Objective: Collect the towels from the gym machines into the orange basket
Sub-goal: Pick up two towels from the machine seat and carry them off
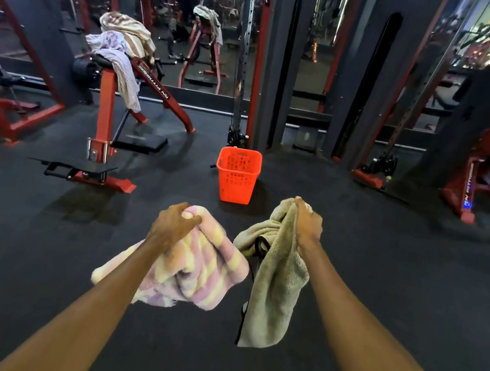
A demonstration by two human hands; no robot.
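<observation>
Two fluffy towels are hanging from the person's closed fists, both on the near side of the orange basket (237,174). The left hand (173,225) is clutching a bunched pink-and-yellow striped towel (202,271), plush and rumpled; the right hand (306,224) is gripping an olive-beige towel (273,281) that is draping long and flat, a dark trim showing along its edge. The basket, a tapering plastic tub with perforated walls, is standing upright on the dark, matte rubber floor (37,249); whether anything is lying inside cannot be told. To the left of the basket, a red steel bench machine (107,107) is carrying two more towels: a brown-striped towel (127,29) lying uppermost and a pale lilac towel (118,68) trailing down over the pad. Beyond the basket, a mirrored wall (198,19) is reflecting red frames and dim gym lighting.
</observation>
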